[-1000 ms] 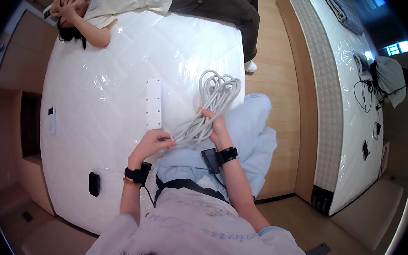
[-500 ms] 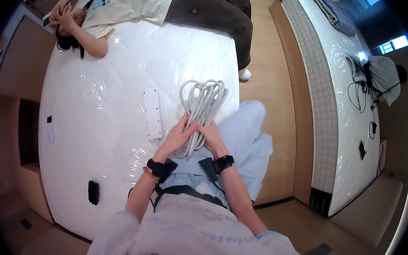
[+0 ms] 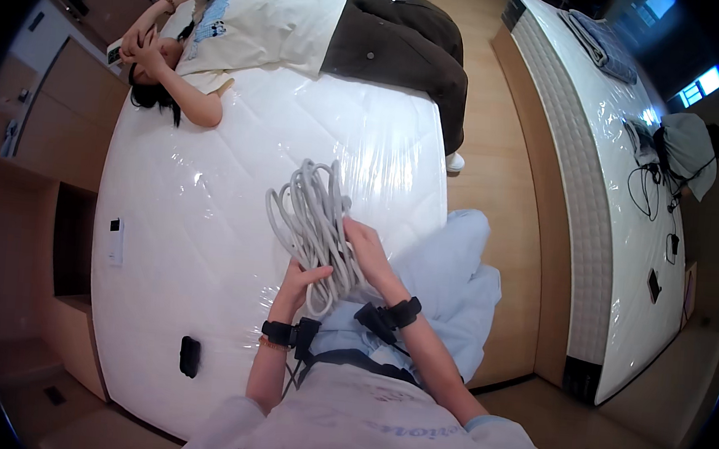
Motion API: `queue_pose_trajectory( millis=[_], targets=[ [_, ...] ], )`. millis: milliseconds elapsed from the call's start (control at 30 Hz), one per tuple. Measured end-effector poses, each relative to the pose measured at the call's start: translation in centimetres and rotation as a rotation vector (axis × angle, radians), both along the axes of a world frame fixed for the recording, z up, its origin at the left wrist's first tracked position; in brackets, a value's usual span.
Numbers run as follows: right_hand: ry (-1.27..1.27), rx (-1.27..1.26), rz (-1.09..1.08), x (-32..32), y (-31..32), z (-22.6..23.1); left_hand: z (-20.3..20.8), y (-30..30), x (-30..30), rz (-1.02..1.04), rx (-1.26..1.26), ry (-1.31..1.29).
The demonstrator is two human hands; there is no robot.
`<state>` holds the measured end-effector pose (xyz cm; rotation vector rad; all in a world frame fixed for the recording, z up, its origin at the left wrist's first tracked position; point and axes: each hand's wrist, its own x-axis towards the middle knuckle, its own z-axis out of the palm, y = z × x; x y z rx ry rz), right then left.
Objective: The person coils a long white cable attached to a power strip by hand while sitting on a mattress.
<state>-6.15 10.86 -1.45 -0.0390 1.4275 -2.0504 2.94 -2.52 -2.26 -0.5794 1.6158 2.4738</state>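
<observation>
A long loop bundle of thick grey cable (image 3: 312, 233) is raised over the white mattress, just ahead of my lap. My left hand (image 3: 302, 283) grips its lower left side, thumb laid across the strands. On the right side of the coil, higher up, my right hand (image 3: 364, 246) closes against the strands. The far loops fan out and lean to the left. Most fingers of my left hand are hidden by the cable. Black straps with small black boxes sit on both my wrists.
The plastic-covered mattress (image 3: 168, 294) carries a black case (image 3: 189, 356) and a white device (image 3: 116, 241). Across its far end lies a person (image 3: 265, 27). To the right, beyond a strip of wooden floor, stands another mattress (image 3: 582, 191) with black cables and a second person (image 3: 690, 153) beside it.
The cable bundle has swung left and tilted. My hands have moved apart, the left one lower. A white power strip seen earlier left of the cable is now out of sight. The whole view has shifted.
</observation>
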Motion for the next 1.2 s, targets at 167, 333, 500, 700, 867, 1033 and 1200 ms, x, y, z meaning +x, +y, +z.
queue_pose_trajectory(
  millis=[167,333,500,700,867,1033,1200],
  targets=[
    [0.296,0.19,-0.105,-0.6,1.5,-0.4,0.1,-0.9,0.3,0.014,0.039,0.051],
    [0.06,0.133,-0.134,-2.1,4.1,-0.3,1.6,-3.7,0.3,0.027,-0.103,0.131],
    [0.049,0.272,-0.042,-1.8,5.4,-0.4,3.4,-5.9,0.3,0.084,-0.472,-0.053],
    [0.468,0.781,-0.429,-2.6,9.6,-1.0,0.8,-6.4,0.9,0.114,-0.627,-0.139],
    [0.515,0.584,-0.721,-3.8,14.3,1.6,-0.5,-7.8,1.4,0.172,-0.942,-0.214],
    [0.435,0.458,-0.558,-2.6,14.3,4.6,3.0,-5.3,0.7,0.269,-1.159,0.051],
    [0.203,0.247,-0.348,-0.5,11.4,6.1,5.3,4.0,-1.3,-0.225,-0.491,-0.09]
  ],
)
